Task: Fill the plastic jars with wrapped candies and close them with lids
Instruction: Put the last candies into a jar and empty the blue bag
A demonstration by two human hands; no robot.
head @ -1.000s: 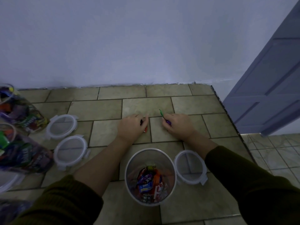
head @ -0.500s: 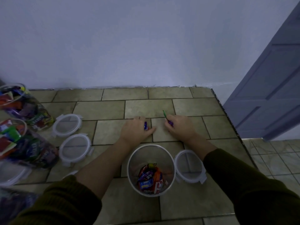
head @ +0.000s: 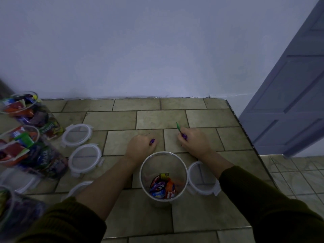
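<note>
Plastic jar (head: 164, 174) barely filled.
Your left hand (head: 140, 146) pinches purple candy (head: 152, 141), right hand (head: 195, 144) green-tipped candy (head: 180, 131); sloppy drop could miss it.

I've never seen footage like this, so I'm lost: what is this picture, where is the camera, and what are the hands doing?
No machine here: a person's bare hands, filmed by a camera worn on the head, looking down. The left hand grips a purple-wrapped candy; the right hand pinches a green-and-purple wrapped candy. Between the forearms, on the beige tiled surface, stands an open clear plastic jar with a few candies. Round clear lids and filled jars sit left.
</note>
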